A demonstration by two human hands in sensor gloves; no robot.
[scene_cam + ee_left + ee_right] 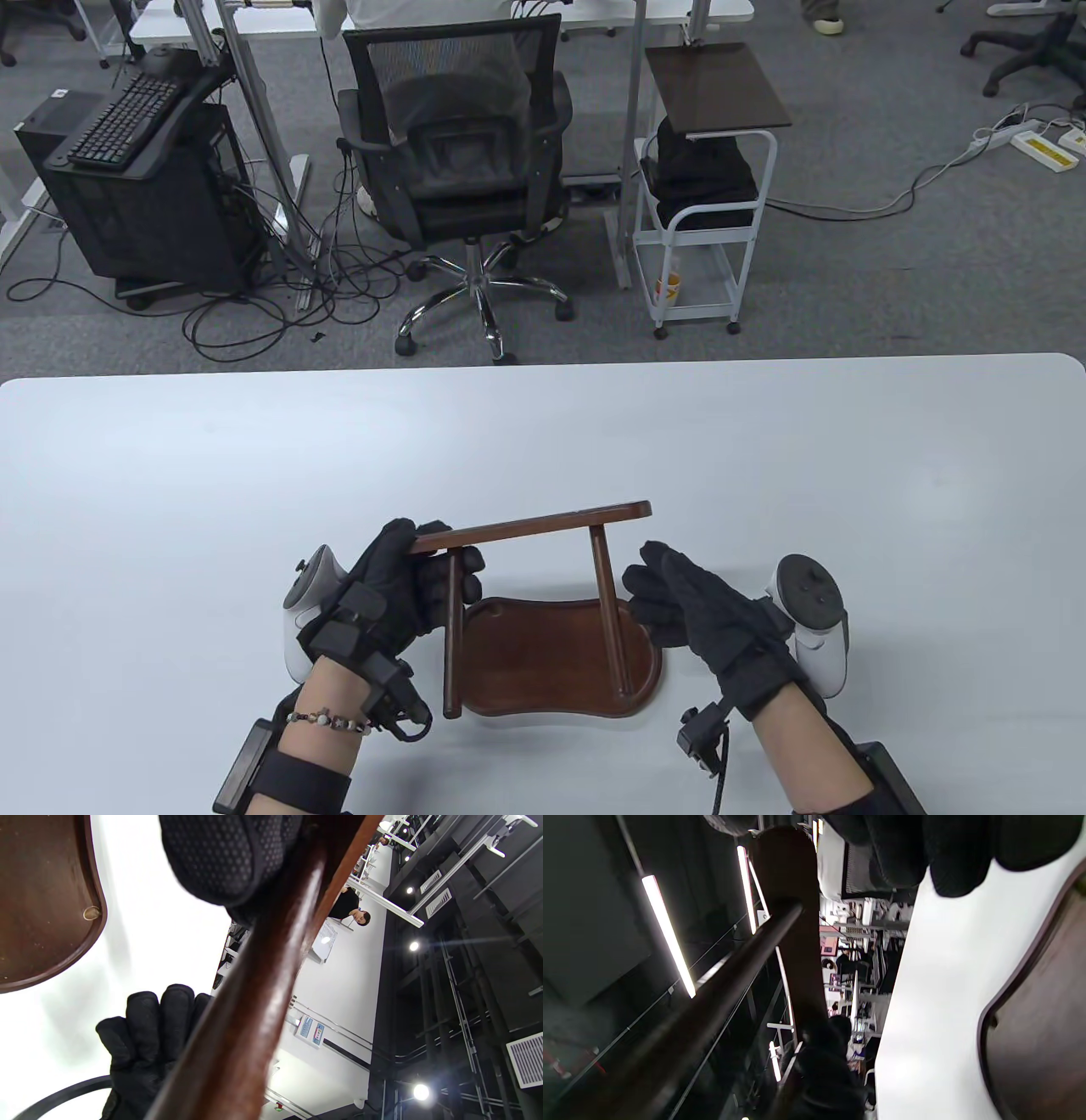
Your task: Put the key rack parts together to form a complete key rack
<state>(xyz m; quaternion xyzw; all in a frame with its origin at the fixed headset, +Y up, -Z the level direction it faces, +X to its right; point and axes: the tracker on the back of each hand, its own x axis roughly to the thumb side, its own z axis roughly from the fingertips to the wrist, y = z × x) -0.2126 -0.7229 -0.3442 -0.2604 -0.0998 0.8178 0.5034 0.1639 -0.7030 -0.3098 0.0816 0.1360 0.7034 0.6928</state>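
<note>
Wooden top bar [533, 522] | left hand [399, 586] fingers clamp it | right hand [696, 607] seemingly spread, free

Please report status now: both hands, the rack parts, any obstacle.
Left hand grips the top bar with two posts. Right hand open beside the right post, not gripping. Base tray flat on table. No obstacle seen.
</note>
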